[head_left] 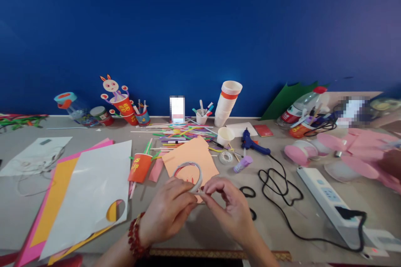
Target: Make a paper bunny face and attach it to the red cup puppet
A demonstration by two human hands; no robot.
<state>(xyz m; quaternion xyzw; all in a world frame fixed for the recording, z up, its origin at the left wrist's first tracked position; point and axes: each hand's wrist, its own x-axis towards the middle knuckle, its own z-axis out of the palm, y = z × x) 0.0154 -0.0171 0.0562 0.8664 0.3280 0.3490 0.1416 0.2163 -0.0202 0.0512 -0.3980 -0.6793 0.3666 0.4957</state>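
My left hand [171,206], with a red bead bracelet [135,233] at the wrist, grips a roll of tape [199,175] by its lower rim. The thumb and index finger of my right hand [227,204] pinch together at the roll's lower right edge; whatever lies between them is too small to make out. Beneath the roll is a sheet of orange paper [188,150] with some red marks. Black loops [248,192], like scissor handles, show beside my right hand, which hides the rest.
Left are stacked paper sheets [90,192] and an orange paper cup [140,167]. Behind lie coloured sticks [178,133] and a tall cup stack [226,104]. Rightward are a glue stick [242,164], a blue glue gun [253,144] with looping cord, and a power strip [328,200]. Another person's hand [391,162] is at far right.
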